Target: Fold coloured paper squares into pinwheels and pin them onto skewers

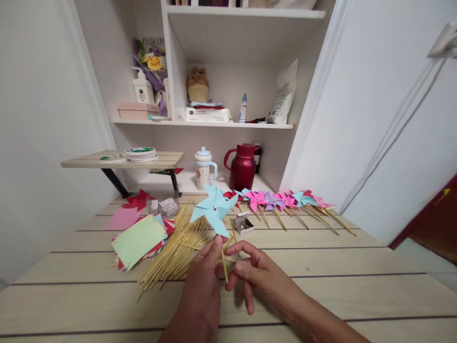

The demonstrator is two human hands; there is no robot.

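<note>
A light blue paper pinwheel [213, 209] with a pin at its centre stands upright in front of me on a thin wooden stick [224, 267]. My left hand [207, 274] pinches it just below the blades, thumb towards me. My right hand [253, 271] is close beside the stick, fingers bent and apart; whether a fingertip touches the stick is hard to see. Behind and left of my left hand lies a loose heap of wooden sticks [167, 257]. A small open box of metal pins [245, 225] sits just beyond my right hand.
Stacked colored paper [139, 240] lies left, near red paper pieces [137, 200] and a clear container [164, 206]. Finished pinwheels [274, 200] line the back right. A tumbler [203, 171] and red jug [243, 166] stand behind, by a small raised stand [167, 159].
</note>
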